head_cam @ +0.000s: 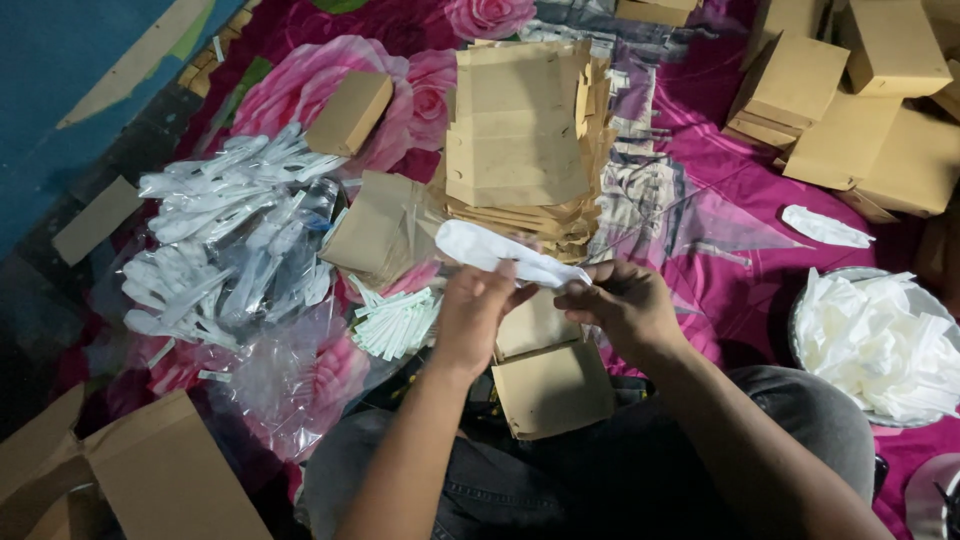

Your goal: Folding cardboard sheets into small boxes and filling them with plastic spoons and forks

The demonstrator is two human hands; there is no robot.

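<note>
A white packet [505,255] is held above the lap by both hands — the left hand [475,310] is closed on its near middle, fingers [497,283] pinched over the edge, and the right hand [620,300] is closed on its right end, fingertips pressed together there. The packet is tilted, its far end raised to the left. Just below the hands, brown paper pouches [550,385] are laid on the lap. A tall stack of brown paper pouches [520,140] is seen just beyond the hands on the floral cloth [700,230]. To the left, a heap of white plastic cutlery [225,230] lies in clear wrap, with small white sachets [395,320] beside it. At the right a bowl of white napkins [880,345] is set — brown boxes [850,90] are piled far right.
</note>
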